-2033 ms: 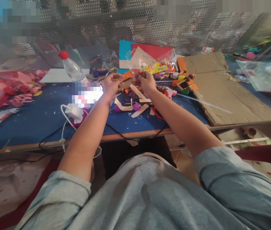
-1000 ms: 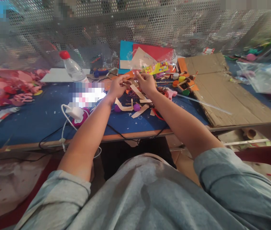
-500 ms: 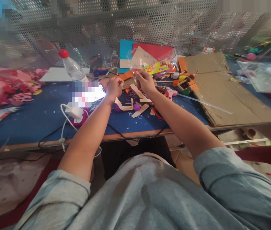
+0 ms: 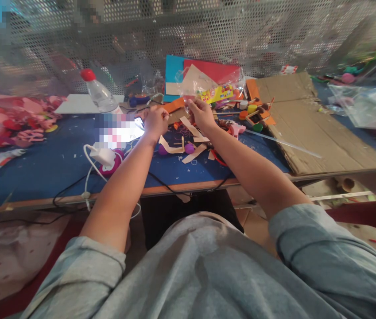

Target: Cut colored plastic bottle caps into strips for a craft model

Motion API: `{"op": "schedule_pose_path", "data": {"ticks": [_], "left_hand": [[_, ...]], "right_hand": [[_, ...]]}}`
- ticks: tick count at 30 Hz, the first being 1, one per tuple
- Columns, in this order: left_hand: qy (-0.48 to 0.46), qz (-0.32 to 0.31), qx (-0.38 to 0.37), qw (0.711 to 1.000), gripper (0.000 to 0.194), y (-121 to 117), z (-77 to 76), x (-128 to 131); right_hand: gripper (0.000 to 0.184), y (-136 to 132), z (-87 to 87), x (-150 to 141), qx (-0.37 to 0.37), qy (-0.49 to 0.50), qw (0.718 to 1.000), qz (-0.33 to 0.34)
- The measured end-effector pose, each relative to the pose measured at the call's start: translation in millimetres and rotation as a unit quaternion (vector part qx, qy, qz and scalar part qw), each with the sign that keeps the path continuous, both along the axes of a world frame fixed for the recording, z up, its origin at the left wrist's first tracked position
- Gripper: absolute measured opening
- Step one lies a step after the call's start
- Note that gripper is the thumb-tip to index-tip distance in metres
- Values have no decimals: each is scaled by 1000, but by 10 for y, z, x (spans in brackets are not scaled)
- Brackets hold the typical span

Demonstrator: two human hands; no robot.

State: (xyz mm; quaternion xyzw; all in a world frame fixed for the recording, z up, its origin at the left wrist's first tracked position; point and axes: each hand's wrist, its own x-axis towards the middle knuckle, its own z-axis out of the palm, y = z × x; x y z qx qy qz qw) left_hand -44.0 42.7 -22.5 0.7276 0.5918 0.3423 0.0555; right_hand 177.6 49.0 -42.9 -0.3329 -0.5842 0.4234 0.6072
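Over the far half of the blue table, my left hand [image 4: 156, 123] is closed with its fingertips pressed together; what it pinches, if anything, is too small to see. An orange strip [image 4: 174, 105] lies just beyond it. My right hand [image 4: 203, 116] is also closed in a pinch, close to a clear plastic bag with a yellow label [image 4: 217, 93]; whether it holds the bag cannot be made out. Below and between my hands lie pale strips [image 4: 195, 153], a purple ball-like piece [image 4: 189, 148] and small scraps. A lit phone [image 4: 131, 131] is left of my left hand.
A bottle with a red cap [image 4: 99, 92] and a white plug [image 4: 104, 156] with cables stand left. Pink pieces [image 4: 8, 117] heap at far left. A pink glue gun [image 4: 236, 129], small paint pots [image 4: 252, 108] and flat cardboard [image 4: 320, 133] lie right. Perforated metal [image 4: 207, 35] rises behind.
My left hand has shifted slightly left, nearer the phone, still pinched. My right hand stays almost in place.
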Motion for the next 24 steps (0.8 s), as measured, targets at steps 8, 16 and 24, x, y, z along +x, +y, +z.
{"op": "schedule_pose_path", "data": {"ticks": [8,16,24], "left_hand": [[6,-19,-50,999,9,-2,-20,-7],[-128,-74,20,989,16,-51,63,177],[-69,9,-9,998,33,-90,74,0]], "right_hand": [[91,35,-19,1,9,6,1000,3],[84,32,-4,3,-5,-3,1000,-7],[83,2,29,-20,-10,-17,1000,-18]]}}
